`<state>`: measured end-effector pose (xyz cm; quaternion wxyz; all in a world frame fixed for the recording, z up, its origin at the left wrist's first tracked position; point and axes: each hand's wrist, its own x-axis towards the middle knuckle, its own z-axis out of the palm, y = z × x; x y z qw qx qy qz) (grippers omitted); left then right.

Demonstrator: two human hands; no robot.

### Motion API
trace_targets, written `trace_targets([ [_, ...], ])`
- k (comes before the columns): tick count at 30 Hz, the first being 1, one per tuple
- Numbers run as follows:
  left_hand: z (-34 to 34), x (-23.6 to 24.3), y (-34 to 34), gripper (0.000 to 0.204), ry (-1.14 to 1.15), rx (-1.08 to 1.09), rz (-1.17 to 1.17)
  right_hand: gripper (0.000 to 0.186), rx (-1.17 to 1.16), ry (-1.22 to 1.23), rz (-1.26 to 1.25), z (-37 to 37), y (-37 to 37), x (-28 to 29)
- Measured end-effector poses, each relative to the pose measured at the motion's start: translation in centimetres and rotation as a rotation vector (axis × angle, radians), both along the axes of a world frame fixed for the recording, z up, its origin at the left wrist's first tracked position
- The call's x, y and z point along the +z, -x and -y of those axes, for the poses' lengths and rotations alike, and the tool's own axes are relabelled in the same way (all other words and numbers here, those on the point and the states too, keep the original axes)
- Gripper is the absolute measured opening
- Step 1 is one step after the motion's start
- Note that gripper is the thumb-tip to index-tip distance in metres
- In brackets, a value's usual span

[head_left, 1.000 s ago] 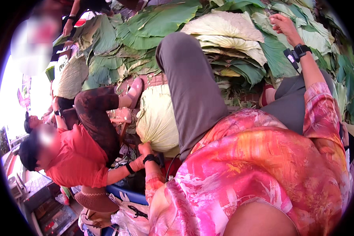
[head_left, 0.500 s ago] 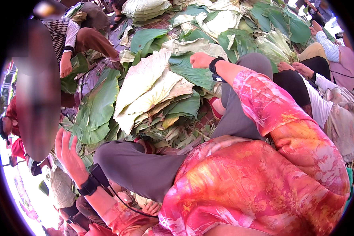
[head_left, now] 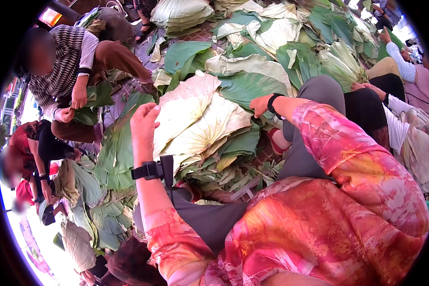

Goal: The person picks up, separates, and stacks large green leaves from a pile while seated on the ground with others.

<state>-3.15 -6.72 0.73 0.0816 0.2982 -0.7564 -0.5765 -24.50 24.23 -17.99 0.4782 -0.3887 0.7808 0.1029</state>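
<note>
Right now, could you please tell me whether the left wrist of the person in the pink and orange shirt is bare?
No, a black strap is fastened just below the left hand.

The upper leaves (head_left: 190, 114) of the near pile are cream with a faint pink tinge; the leaf behind (head_left: 243, 86) is deep green with a pale border. The wearer's shirt (head_left: 310, 233) swirls pink, red, orange and white above grey trousers (head_left: 319, 93); the wrist strap (head_left: 150, 170) is black. A co-worker's top (head_left: 64, 45) is patterned black and white, the trousers (head_left: 121, 59) brown. Another sleeve (head_left: 398, 59) is pale blue, dotted.
</note>
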Motion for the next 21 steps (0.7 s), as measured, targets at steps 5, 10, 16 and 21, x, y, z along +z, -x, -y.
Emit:
trace_targets([
  [5, -0.4, 0.7, 1.0, 0.028, 0.093, 0.001, 0.054, 0.045, -0.226, 0.114, 0.043, 0.6, 0.6, 0.6],
  [10, -1.8, 1.3, 1.6, 0.027, 0.161, -0.063, 0.028, 0.060, 0.187, 0.077, -0.085, 0.7, -1.1, -0.7],
  [16, -1.7, 1.7, 1.8, 0.027, 0.194, -0.058, 0.008, 0.032, -0.179, 0.511, -0.327, 0.2, 1.7, 1.2],
  [21, -1.8, 1.3, 2.3, 0.031, 0.171, -0.044, -0.022, 0.012, -0.673, 1.210, -0.607, 1.5, 4.4, 7.9],
])
